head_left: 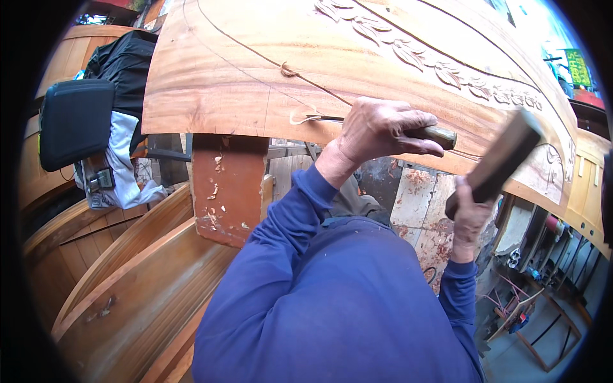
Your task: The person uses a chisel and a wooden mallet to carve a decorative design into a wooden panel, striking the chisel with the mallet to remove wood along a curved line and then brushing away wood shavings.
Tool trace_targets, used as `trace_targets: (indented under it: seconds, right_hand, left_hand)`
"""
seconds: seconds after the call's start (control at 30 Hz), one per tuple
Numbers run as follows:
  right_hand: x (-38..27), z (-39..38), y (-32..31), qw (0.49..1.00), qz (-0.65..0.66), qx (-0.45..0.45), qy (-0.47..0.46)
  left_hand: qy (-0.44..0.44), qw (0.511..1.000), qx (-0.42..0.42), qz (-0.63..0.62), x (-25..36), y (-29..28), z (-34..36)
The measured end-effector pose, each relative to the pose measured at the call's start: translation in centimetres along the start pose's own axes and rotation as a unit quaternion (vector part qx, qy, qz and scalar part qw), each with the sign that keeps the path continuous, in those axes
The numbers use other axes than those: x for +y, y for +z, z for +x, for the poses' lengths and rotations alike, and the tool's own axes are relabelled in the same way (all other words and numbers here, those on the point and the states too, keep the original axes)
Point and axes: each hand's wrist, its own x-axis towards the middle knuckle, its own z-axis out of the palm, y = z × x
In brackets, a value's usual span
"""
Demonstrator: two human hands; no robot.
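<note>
My left hand (377, 131) is closed round the handle of a chisel (442, 136), whose thin blade points left across a pale wooden panel (211, 76), low on it close to the near edge. A pale curled shaving (298, 118) lies at the blade's tip, and another curl (287, 69) sits higher on a long cut line. My right hand (471, 214) grips a dark, blocky wooden mallet (501, 153), held raised to the right of the chisel handle. Carved leaves (408, 54) run along the panel's upper right, with drawn lines on the wood.
A reddish-brown board (227, 185) with chips juts from under the panel. Curved wooden pieces (128, 300) fill the lower left. A black padded object (75, 124) with white cloth (131, 159) stands at left. The floor (415, 204) is strewn with shavings; clutter and a frame (546, 338) are lower right.
</note>
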Motion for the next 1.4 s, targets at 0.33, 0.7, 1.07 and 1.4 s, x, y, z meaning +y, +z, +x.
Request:
trace_targets:
  seconds: [0.33, 0.7, 1.07, 1.4]
  right_hand:
    - [0.0, -0.4, 1.5, 0.997, -0.059, -0.056, -0.017]
    - [-0.2, -0.3, 2.5, 0.997, -0.040, -0.054, -0.047]
    - [-0.1, -1.7, 3.7, 0.996, 0.009, -0.081, -0.034]
    - [0.7, -3.1, 6.1, 0.997, 0.002, -0.081, -0.013]
  left_hand:
    - [0.004, 1.000, 0.027, 0.002, -0.2, -0.7, 0.1]
    - [-0.004, 0.999, 0.021, 0.024, -0.6, -1.1, -0.2]
    - [-0.006, 1.000, 0.019, -0.013, -1.0, -2.1, -0.3]
    - [0.013, 0.999, -0.023, 0.024, -1.0, -2.0, -0.5]
